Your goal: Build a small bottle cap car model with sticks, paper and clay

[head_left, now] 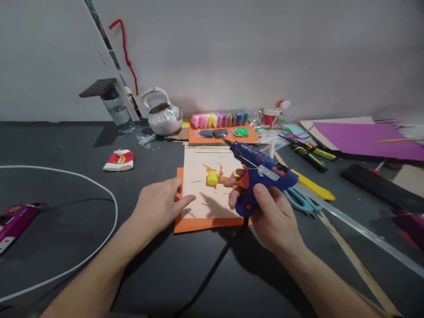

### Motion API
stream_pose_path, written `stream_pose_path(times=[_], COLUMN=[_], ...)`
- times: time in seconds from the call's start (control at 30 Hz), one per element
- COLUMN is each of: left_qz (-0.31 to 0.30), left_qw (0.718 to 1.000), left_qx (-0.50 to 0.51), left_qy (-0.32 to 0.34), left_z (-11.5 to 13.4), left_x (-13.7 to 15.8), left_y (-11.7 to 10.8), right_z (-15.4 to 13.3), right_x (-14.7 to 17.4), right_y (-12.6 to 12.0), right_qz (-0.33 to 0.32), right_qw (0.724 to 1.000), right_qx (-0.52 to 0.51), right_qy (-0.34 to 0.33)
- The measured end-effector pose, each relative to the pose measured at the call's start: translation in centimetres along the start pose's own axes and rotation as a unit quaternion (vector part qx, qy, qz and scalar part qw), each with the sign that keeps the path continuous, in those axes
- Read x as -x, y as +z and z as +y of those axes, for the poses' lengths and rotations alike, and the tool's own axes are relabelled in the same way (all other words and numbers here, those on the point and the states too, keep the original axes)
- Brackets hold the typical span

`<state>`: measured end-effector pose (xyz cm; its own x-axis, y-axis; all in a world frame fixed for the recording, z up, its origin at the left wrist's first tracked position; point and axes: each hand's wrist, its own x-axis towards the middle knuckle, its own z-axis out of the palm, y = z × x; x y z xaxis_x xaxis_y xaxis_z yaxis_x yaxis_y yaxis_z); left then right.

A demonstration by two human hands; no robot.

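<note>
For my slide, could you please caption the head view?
Right hand holding a blue glue gun, left hand near a pale sheet.

The hot glue gun (255,182) is of smooth blue plastic, slightly glossy. Behind it, the modelling-clay packets (220,120) have shiny clear wrapping. Left of it, the kettle (164,122) looks wrinkled and rather rough. To its right, the purple sheet (367,140) seems matt paper. The bench (66,212) below is matt.

Cut off left: purple device (19,222), white cable (116,214). Cut off right: purple sheet (361,141). Running out bottom edge: black cord (218,258). Partly hidden behind glue gun (256,187) and right hand (276,216): yellow piece (236,174). Too small to read: label (268,173). Out of sight, curled under: fingertips of left hand (159,201).
</note>
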<state>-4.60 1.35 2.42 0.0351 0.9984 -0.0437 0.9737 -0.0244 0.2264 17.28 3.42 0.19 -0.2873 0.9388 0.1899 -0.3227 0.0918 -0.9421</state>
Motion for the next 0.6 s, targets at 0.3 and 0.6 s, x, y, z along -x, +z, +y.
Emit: stream_pose_path(times=[0.3,0.6], left_qz=[-0.101,-0.176], left_qw=[0.994,0.96], left_qx=[-0.028,0.035], left_qy=[0.041,0.215], left_z=[1.2,1.2], left_x=[0.1,0.5], left_y=[1.4,2.3], right_z=[-1.0,-2.4], right_x=[0.6,0.6], right_y=[-0.5,-0.6], right_qz=[0.03,0.072], right_qw=[0.99,0.989], right_qx=[0.128,0.126], right_qy=[-0.053,-0.033])
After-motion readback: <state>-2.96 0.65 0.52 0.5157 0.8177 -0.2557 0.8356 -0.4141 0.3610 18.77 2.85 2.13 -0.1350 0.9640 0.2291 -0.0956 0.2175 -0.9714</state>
